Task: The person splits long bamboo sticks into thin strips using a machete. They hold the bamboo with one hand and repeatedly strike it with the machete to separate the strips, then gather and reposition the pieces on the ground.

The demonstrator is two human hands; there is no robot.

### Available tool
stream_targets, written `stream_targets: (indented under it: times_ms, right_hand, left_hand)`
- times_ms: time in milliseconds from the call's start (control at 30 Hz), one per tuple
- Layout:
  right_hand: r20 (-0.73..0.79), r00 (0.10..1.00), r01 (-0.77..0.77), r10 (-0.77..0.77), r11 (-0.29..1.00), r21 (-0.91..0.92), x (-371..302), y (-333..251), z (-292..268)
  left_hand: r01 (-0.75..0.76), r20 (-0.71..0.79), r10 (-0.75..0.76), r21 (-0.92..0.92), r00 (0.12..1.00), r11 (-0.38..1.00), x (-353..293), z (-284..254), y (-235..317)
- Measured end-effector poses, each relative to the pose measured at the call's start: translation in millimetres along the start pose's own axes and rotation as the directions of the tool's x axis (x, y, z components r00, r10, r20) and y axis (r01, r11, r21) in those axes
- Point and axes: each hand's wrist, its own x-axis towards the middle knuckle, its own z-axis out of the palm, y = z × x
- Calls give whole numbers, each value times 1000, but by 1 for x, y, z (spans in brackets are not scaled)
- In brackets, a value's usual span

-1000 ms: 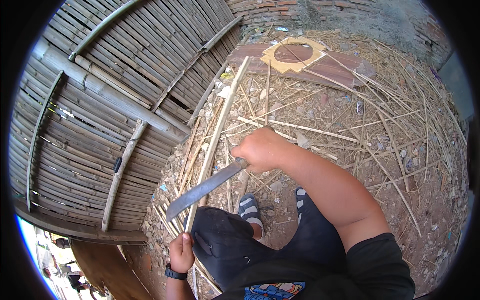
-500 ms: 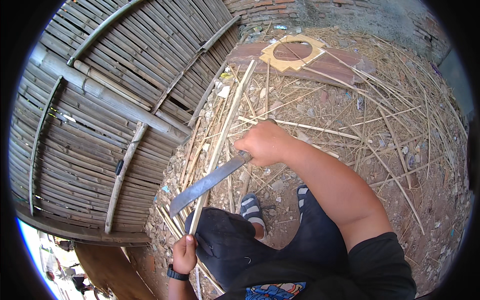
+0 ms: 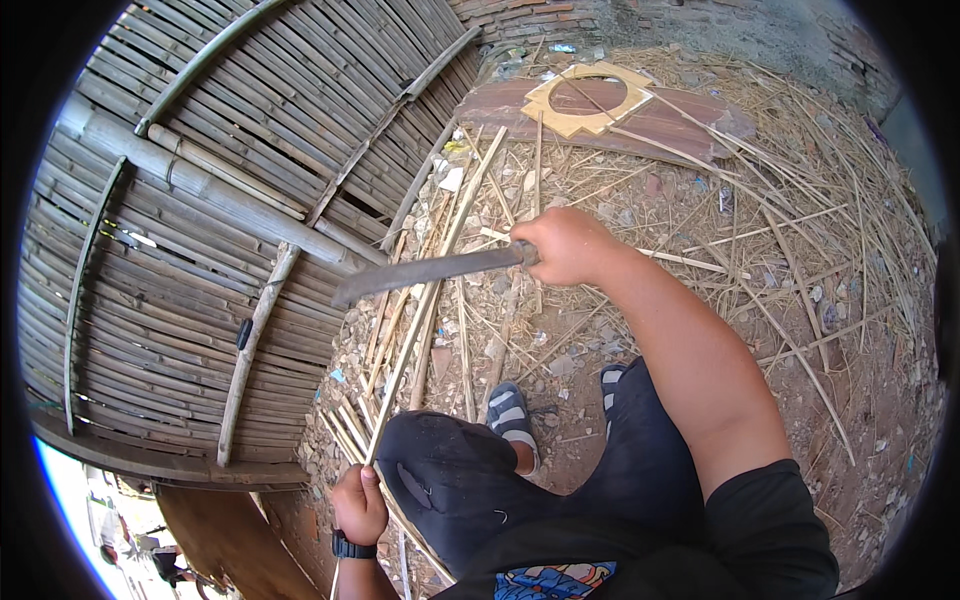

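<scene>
My right hand (image 3: 565,245) is closed round the handle of a machete (image 3: 430,272). Its long dark blade points left and lies across a pale bamboo strip (image 3: 412,340) as I see it; whether the two touch I cannot tell. Low on the left, my left hand (image 3: 360,505) grips the near end of that strip, thumb on top. From there the strip slants up and away past my left knee, its far end over the littered ground. More split strips (image 3: 350,425) lie beside my left leg, just beyond the hand.
A slatted bamboo wall (image 3: 190,250) rises on the left. Ahead, a brown board (image 3: 490,108) bears a yellowish frame (image 3: 535,105) with a round hole. Bamboo shavings and sticks (image 3: 800,210) cover the ground to the right. A brick wall (image 3: 700,25) closes off the back.
My right hand has moved farther away and slightly right, turning the machete nearer to level, its tip farther from me. The left hand has shifted slightly left, still holding the bamboo strip.
</scene>
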Motion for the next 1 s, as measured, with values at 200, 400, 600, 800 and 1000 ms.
stream_targets:
  times_ms: [200,400,600,800,1000]
  right_hand:
    - [-90,982,-160,168,983,86,2,23,-8]
    - [-13,1000,-26,25,998,-54,-4,-5,-3]
    - [59,995,-78,75,996,52,-1,0,-11]
    - [-126,957,-234,261,953,193,-4,26,-8]
    - [154,952,285,-264,949,-137,-2,-50,10]
  left_hand:
    - [2,-108,12,129,994,992,5,-9,24]
    - [-9,-203,55,221,978,975,0,-3,11]
    - [-26,-228,74,207,971,978,3,-6,17]
    - [-58,-226,99,180,969,982,-4,-5,7]
    - [-9,-155,19,69,988,998,11,-1,28]
